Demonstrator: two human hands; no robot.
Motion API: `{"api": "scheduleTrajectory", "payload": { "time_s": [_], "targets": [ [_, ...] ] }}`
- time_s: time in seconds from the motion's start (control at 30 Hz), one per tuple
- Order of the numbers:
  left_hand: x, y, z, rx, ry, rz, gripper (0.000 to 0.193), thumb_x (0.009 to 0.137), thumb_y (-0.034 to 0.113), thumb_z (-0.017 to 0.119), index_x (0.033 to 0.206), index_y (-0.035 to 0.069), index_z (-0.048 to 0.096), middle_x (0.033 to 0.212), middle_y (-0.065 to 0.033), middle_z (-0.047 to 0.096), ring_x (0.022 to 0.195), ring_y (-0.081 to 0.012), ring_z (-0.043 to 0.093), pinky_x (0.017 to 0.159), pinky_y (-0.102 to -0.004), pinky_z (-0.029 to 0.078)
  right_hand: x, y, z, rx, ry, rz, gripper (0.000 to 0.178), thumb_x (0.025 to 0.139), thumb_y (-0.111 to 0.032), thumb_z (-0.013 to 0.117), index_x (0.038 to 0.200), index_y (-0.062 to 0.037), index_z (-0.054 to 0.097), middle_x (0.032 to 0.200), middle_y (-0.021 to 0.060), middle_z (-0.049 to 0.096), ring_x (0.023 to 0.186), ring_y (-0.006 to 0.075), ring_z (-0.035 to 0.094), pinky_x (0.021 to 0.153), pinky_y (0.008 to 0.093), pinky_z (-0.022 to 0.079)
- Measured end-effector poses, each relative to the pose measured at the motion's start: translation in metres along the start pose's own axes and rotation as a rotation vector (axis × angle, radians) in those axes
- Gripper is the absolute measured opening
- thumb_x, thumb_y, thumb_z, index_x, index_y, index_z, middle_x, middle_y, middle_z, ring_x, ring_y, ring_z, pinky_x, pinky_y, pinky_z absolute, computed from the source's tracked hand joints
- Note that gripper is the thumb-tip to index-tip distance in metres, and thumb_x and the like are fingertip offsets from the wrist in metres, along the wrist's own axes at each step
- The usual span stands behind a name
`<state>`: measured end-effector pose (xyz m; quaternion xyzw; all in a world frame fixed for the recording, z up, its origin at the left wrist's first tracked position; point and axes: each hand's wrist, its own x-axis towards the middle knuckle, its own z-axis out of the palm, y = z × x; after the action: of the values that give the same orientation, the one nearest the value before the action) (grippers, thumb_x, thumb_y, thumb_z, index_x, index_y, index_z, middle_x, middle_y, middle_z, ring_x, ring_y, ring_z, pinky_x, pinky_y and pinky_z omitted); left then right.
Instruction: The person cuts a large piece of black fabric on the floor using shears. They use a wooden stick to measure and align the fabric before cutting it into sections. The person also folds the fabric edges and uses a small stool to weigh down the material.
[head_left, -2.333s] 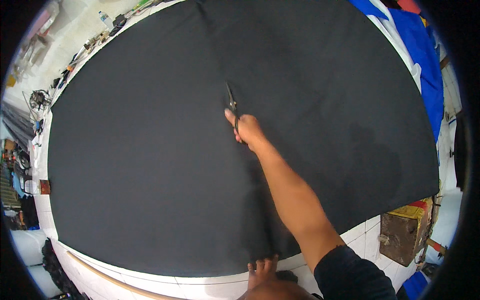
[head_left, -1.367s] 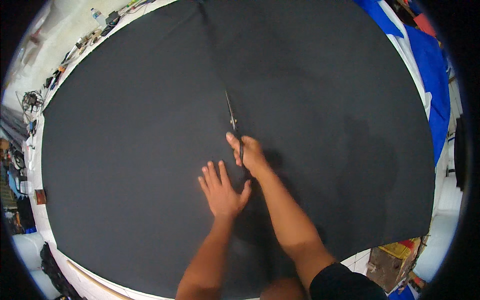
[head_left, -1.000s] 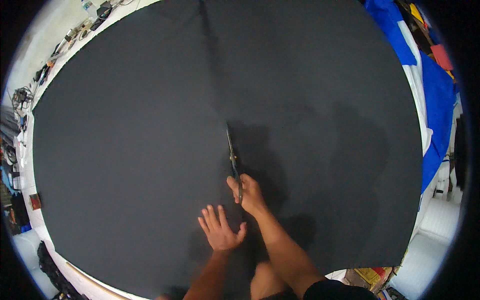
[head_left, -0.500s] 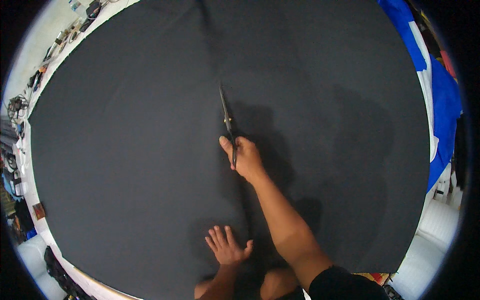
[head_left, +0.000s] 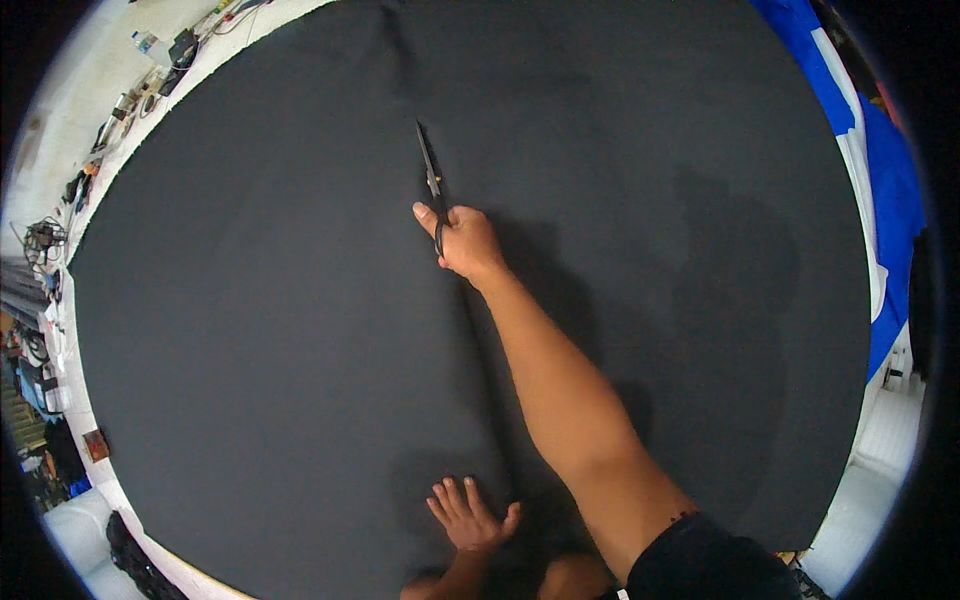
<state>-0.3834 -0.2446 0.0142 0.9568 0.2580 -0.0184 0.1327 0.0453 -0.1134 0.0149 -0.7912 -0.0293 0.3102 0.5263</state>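
The scissors (head_left: 434, 182) sit at the far middle of the black cloth (head_left: 250, 300), grasped by the right hand (head_left: 468, 243), blades pointing away. Nearer, the left hand (head_left: 466, 515) spreads over the cloth, grasping nothing. Blue fabric (head_left: 895, 180) lies far right, a bottle (head_left: 152, 47) far left.

Scissors (head_left: 432, 178) midway across cloth (head_left: 250, 300), beyond left fingers (head_left: 456, 498)

the sheet (head_left: 250, 350) is plain dark grey, the sleeve (head_left: 710, 562) black
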Motion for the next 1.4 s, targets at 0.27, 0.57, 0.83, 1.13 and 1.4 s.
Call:
{"api": "scheduleTrajectory", "payload": {
  "time_s": [0.27, 0.57, 0.83, 1.13, 1.4],
  "targets": [
    [0.314, -0.018, -0.07, -0.299, 0.403, 0.008, 0.033, 0.089, 0.025, 0.067, 0.11, 0.0, 0.062, 0.11, -0.021, 0.059, 0.104, -0.0407, 0.055, 0.09, -0.0505, 0.043, -0.004, -0.008, -0.012, 0.106, -0.036, -0.002, 0.061, 0.087, -0.062, 0.068, 0.072, -0.0035, 0.054, 0.061, 0.0059, 0.057, 0.049, 0.0174, 0.059, 0.052, 0.0336, 0.049],
    [0.477, -0.024, -0.041, 0.054, 0.286, -0.173, 0.07, 0.093, 0.051, 0.051, 0.152, 0.014, 0.038, 0.159, -0.0201, 0.028, 0.149, -0.0389, 0.021, 0.121, -0.0524, 0.012, -0.008, -0.005, -0.014, 0.264, -0.112, 0.023, 0.049, 0.089, -0.049, 0.072, 0.083, -0.0033, 0.056, 0.06, 0.0008, 0.053, 0.05, 0.0114, 0.052, 0.047, 0.0285, 0.042],
    [0.474, -0.023, -0.054, 0.029, 0.203, -0.193, 0.07, 0.091, 0.046, 0.055, 0.151, 0.014, 0.038, 0.159, -0.0216, 0.026, 0.148, -0.0417, 0.021, 0.12, -0.0556, 0.013, 0.038, -0.048, -0.011, 0.23, -0.068, 0.015, 0.052, 0.091, -0.051, 0.069, 0.067, -0.0101, 0.049, 0.056, 0.001, 0.05, 0.05, 0.0111, 0.05, 0.047, 0.0292, 0.04],
    [0.478, -0.017, -0.059, -0.004, 0.131, -0.174, 0.073, 0.09, 0.045, 0.056, 0.151, 0.009, 0.038, 0.159, -0.0253, 0.024, 0.148, -0.0451, 0.019, 0.119, -0.0586, 0.012, 0.189, -0.122, -0.007, 0.157, 0.004, 0.024, 0.06, 0.086, -0.064, 0.068, 0.066, -0.0115, 0.046, 0.055, 0.0016, 0.049, 0.046, 0.0121, 0.048, 0.045, 0.0289, 0.04],
    [0.477, -0.016, -0.064, 0.006, 0.044, -0.181, 0.074, 0.089, 0.043, 0.057, 0.151, 0.007, 0.036, 0.159, -0.028, 0.021, 0.148, -0.0472, 0.016, 0.118, -0.0611, 0.011, 0.301, -0.166, -0.006, 0.088, 0.036, -0.049, 0.064, 0.083, -0.068, 0.067, 0.066, -0.0092, 0.051, 0.057, 0.0026, 0.05, 0.047, 0.0136, 0.05, 0.045, 0.0306, 0.042]
  ]
}}
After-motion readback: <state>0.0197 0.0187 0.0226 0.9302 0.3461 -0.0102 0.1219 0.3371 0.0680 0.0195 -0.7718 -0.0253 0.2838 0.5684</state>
